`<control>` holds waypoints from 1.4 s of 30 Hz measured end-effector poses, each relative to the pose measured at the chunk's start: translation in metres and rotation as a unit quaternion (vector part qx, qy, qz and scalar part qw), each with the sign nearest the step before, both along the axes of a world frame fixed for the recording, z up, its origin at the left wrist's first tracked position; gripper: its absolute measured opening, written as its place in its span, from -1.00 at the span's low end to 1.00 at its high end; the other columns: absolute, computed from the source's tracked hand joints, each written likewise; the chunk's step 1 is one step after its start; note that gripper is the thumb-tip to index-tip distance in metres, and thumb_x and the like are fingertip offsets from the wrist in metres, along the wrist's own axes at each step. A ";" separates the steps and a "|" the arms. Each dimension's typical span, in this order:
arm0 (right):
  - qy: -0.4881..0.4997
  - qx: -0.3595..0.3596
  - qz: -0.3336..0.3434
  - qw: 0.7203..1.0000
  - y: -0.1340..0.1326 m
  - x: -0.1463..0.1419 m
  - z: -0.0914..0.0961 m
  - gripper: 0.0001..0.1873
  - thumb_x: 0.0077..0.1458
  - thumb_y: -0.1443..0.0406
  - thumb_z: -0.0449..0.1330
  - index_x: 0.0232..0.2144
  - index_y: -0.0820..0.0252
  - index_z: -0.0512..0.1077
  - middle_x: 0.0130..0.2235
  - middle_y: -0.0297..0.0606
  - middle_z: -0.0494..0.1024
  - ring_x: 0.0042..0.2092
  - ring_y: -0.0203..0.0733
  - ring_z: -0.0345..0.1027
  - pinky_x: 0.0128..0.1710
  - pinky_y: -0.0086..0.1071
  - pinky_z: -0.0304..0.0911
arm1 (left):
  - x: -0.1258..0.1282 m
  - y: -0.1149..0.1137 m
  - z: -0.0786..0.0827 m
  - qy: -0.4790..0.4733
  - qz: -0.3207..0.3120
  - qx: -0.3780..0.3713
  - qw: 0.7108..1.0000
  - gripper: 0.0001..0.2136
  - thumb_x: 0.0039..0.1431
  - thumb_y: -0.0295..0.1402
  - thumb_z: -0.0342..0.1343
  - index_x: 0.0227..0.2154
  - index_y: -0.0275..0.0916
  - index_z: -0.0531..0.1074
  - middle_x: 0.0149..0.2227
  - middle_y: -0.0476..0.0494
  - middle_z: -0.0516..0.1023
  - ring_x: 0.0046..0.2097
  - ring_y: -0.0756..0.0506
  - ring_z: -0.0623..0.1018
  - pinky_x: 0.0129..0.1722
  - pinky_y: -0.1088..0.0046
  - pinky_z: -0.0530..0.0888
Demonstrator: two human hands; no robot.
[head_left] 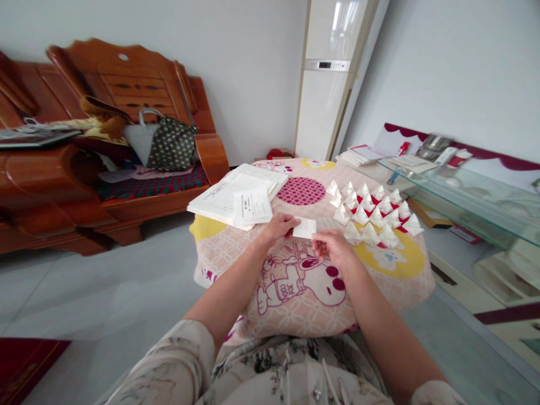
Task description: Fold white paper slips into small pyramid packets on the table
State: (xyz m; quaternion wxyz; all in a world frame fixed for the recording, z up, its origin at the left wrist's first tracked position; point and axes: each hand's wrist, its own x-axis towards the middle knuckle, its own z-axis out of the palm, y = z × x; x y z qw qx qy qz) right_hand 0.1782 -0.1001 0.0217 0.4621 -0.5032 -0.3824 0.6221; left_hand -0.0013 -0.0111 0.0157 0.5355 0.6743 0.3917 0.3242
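Right hand [331,246] and left hand [279,226] are pinching a small, flat, white paper rectangle [305,228] between their fingers, over the round, pink-patterned, cloth-covered desk [405,287]. Judged risk: uneven tugging creasing or tearing it. Beyond, white folded-paper pyramids [360,215] are risking toppling if the right hand strays; white printed sheets [221,194], sliding if the left brushes them.

On the table [236,253], papers [217,197] lie along the left edge; folded pieces [361,216] (in rows) stand near the right.
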 end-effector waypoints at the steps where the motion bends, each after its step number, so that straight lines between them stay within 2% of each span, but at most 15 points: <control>1: -0.007 -0.022 -0.007 1.000 -0.002 -0.003 0.000 -0.80 -0.10 0.28 0.28 -0.65 0.25 0.44 -0.66 -0.29 0.48 -0.71 -0.34 0.26 -0.78 -0.51 0.10 | 0.000 0.000 0.001 0.026 0.028 0.032 0.999 -0.71 0.20 -0.32 0.13 -0.62 -0.28 0.36 -0.68 0.04 0.35 -0.62 0.07 0.30 -0.56 0.54 0.22; 4: -0.026 -0.079 -0.062 0.995 -0.007 -0.016 0.000 -0.79 -0.01 0.35 0.22 -0.64 0.24 0.41 -0.67 -0.28 0.47 -0.71 -0.31 0.28 -0.77 -0.49 0.17 | 0.000 -0.001 0.004 0.076 0.124 0.167 0.975 -0.98 0.05 -0.47 0.23 -0.44 -0.30 0.50 -0.54 0.00 0.49 -0.49 0.05 0.41 -0.45 0.54 0.30; 5: -0.030 -0.093 -0.079 0.992 -0.009 -0.020 0.000 -0.79 0.01 0.36 0.20 -0.64 0.24 0.40 -0.67 -0.28 0.47 -0.71 -0.31 0.29 -0.76 -0.49 0.19 | 0.000 -0.002 0.005 0.080 0.127 0.204 0.968 -0.94 0.03 -0.51 0.23 -0.39 -0.30 0.52 -0.49 -0.01 0.53 -0.45 0.04 0.44 -0.41 0.54 0.33; 11: -0.021 -0.123 -0.091 0.988 -0.014 -0.032 -0.002 -0.84 0.06 0.40 0.18 -0.56 0.24 0.39 -0.69 -0.29 0.47 -0.70 -0.28 0.33 -0.73 -0.50 0.27 | -0.001 -0.018 0.004 0.097 -0.071 0.267 0.956 -0.84 0.09 -0.53 0.14 -0.34 -0.29 0.62 -0.37 -0.09 0.61 -0.38 0.02 0.50 -0.31 0.52 0.40; 16: -0.049 -0.128 -0.068 0.988 -0.024 -0.032 0.000 -0.87 -0.01 0.34 0.23 -0.57 0.22 0.42 -0.68 -0.24 0.50 -0.70 -0.27 0.33 -0.76 -0.49 0.25 | -0.002 -0.029 0.001 0.133 -0.148 0.289 0.936 -0.80 0.11 -0.51 0.11 -0.34 -0.21 0.64 -0.32 -0.09 0.63 -0.26 -0.05 0.55 -0.19 0.49 0.41; 19: -0.129 -0.134 0.003 0.983 -0.031 -0.023 0.008 -0.81 -0.07 0.33 0.24 -0.67 0.19 0.40 -0.68 -0.22 0.50 -0.73 -0.27 0.27 -0.78 -0.46 0.20 | -0.004 -0.035 0.003 0.150 -0.191 0.310 0.919 -0.77 0.15 -0.51 0.07 -0.32 -0.18 0.64 -0.31 -0.11 0.62 -0.23 -0.07 0.55 -0.18 0.48 0.40; 21: -0.221 -0.085 0.039 0.971 -0.034 -0.011 0.013 -0.77 -0.06 0.32 0.23 -0.70 0.17 0.39 -0.72 -0.27 0.45 -0.73 -0.27 0.24 -0.80 -0.46 0.09 | -0.005 -0.039 0.004 0.170 -0.199 0.326 0.908 -0.77 0.16 -0.50 0.06 -0.30 -0.18 0.63 -0.28 -0.13 0.60 -0.22 -0.08 0.54 -0.18 0.47 0.40; 23: -0.322 0.027 -0.007 0.946 -0.034 0.002 0.015 -0.76 -0.02 0.32 0.19 -0.69 0.15 0.38 -0.74 -0.34 0.40 -0.72 -0.30 0.20 -0.75 -0.48 0.03 | -0.007 -0.041 0.005 0.193 -0.206 0.339 0.897 -0.79 0.14 -0.49 0.10 -0.26 -0.17 0.62 -0.22 -0.14 0.59 -0.18 -0.10 0.54 -0.15 0.46 0.40; 24: -0.365 0.110 -0.036 0.924 -0.033 0.008 0.014 -0.80 -0.04 0.36 0.19 -0.67 0.16 0.40 -0.69 -0.35 0.43 -0.66 -0.31 0.24 -0.69 -0.48 0.07 | -0.008 -0.041 0.005 0.201 -0.212 0.342 0.893 -0.79 0.12 -0.48 0.12 -0.25 -0.18 0.61 -0.19 -0.15 0.59 -0.17 -0.11 0.54 -0.14 0.45 0.40; 27: -0.451 0.298 -0.008 0.841 -0.029 0.021 0.008 -0.90 -0.03 0.42 0.21 -0.50 0.16 0.50 -0.44 -0.28 0.57 -0.39 -0.20 0.42 -0.38 -0.39 0.28 | -0.009 -0.039 0.005 0.210 -0.221 0.340 0.890 -0.80 0.09 -0.46 0.19 -0.22 -0.18 0.61 -0.16 -0.16 0.58 -0.14 -0.13 0.54 -0.13 0.43 0.40; 29: -0.486 0.357 0.033 0.797 -0.026 0.024 0.001 -0.89 -0.01 0.44 0.23 -0.41 0.18 0.53 -0.32 -0.21 0.58 -0.26 -0.12 0.44 -0.22 -0.30 0.31 | -0.008 -0.037 0.004 0.211 -0.222 0.334 0.891 -0.82 0.10 -0.46 0.20 -0.23 -0.19 0.61 -0.18 -0.16 0.58 -0.14 -0.13 0.54 -0.14 0.43 0.40; 31: -0.502 0.388 0.068 0.770 -0.023 0.024 -0.006 -0.89 0.03 0.45 0.24 -0.37 0.19 0.53 -0.28 -0.16 0.57 -0.19 -0.08 0.43 -0.15 -0.24 0.30 | -0.008 -0.035 0.003 0.208 -0.221 0.331 0.893 -0.83 0.11 -0.45 0.20 -0.24 -0.20 0.61 -0.20 -0.17 0.58 -0.16 -0.12 0.54 -0.15 0.44 0.40; 35: -0.501 0.410 0.111 0.754 -0.017 0.026 -0.016 -0.87 0.15 0.39 0.20 -0.41 0.15 0.52 -0.30 -0.18 0.55 -0.20 -0.10 0.40 -0.14 -0.23 0.30 | -0.009 -0.031 0.001 0.174 -0.229 0.317 0.904 -0.87 0.15 -0.41 0.20 -0.25 -0.19 0.61 -0.21 -0.16 0.58 -0.18 -0.11 0.54 -0.18 0.45 0.39; 39: -0.489 0.405 0.127 0.762 -0.013 0.029 -0.017 -0.78 0.24 0.35 0.13 -0.40 0.12 0.54 -0.32 -0.19 0.55 -0.21 -0.11 0.40 -0.13 -0.24 0.29 | -0.009 -0.033 0.000 0.164 -0.225 0.310 0.909 -0.84 0.25 -0.34 0.12 -0.26 -0.18 0.61 -0.22 -0.17 0.58 -0.18 -0.11 0.54 -0.16 0.44 0.39; 42: -0.478 0.399 0.137 0.770 -0.011 0.030 -0.015 -0.84 0.22 0.34 0.17 -0.35 0.12 0.56 -0.29 -0.18 0.56 -0.19 -0.10 0.41 -0.13 -0.24 0.29 | -0.007 -0.037 -0.001 0.178 -0.195 0.328 0.907 -0.79 0.29 -0.37 0.04 -0.25 -0.22 0.60 -0.25 -0.20 0.57 -0.20 -0.11 0.53 -0.17 0.43 0.38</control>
